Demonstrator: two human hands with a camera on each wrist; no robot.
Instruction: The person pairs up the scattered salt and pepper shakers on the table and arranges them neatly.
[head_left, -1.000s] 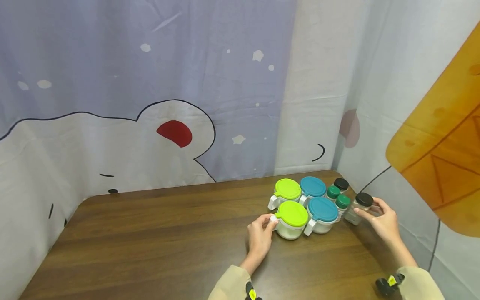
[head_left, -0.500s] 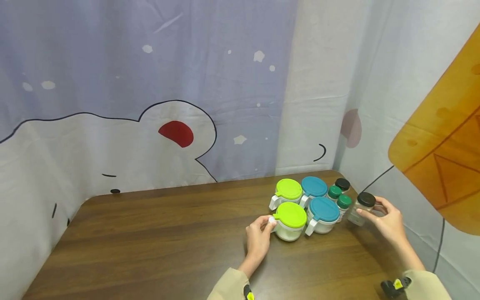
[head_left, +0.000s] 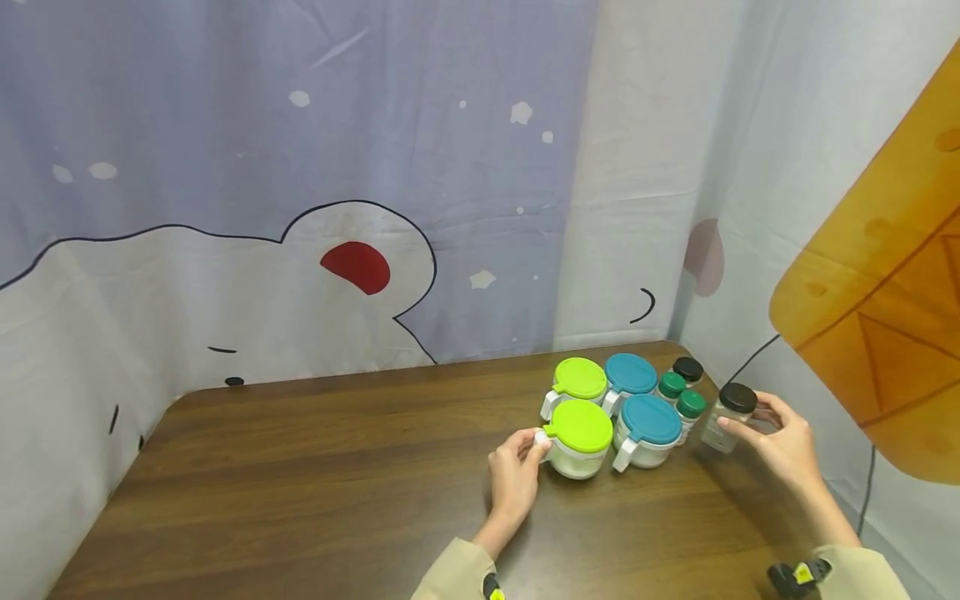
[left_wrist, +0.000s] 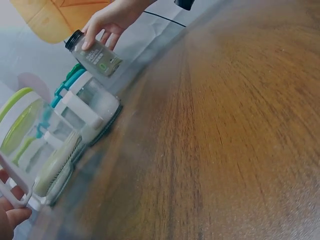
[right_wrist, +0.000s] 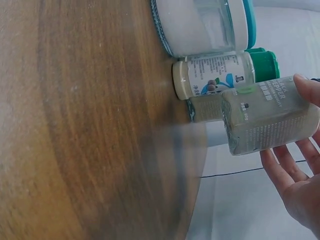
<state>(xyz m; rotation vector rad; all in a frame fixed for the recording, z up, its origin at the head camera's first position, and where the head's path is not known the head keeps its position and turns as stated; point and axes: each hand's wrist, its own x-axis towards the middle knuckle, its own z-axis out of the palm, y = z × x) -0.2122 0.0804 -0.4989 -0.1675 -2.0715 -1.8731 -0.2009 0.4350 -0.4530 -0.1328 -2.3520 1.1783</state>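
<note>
With its thumb and fingers, my left hand point(head_left: 513, 479) grips the white handle point(left_wrist: 20, 182) of the front lime-lidded seasoning jar point(head_left: 579, 463). That jar is clear, with pale contents. A clear pepper jar point(head_left: 723, 425) with a black lid is pinched near its top by my right hand point(head_left: 787, 446). In the right wrist view the pepper jar point(right_wrist: 270, 115) hangs tilted, its base off the table. Left of it are two green-capped shakers point(head_left: 688, 408), partly hidden by blue-lidded jars point(head_left: 648, 454).
Behind the front jar stands a second lime-lidded jar point(head_left: 577, 380). A black-lidded bottle point(head_left: 687, 371) is at the back right. The brown wooden table point(head_left: 315, 467) meets a printed curtain point(head_left: 480, 208) along its back and right sides. A black cord point(head_left: 750, 360) runs along the right curtain.
The front lime-lidded jar has shifted slightly left with my left hand. My right hand has moved a little to the right with the pepper jar. The other containers have stayed put.
</note>
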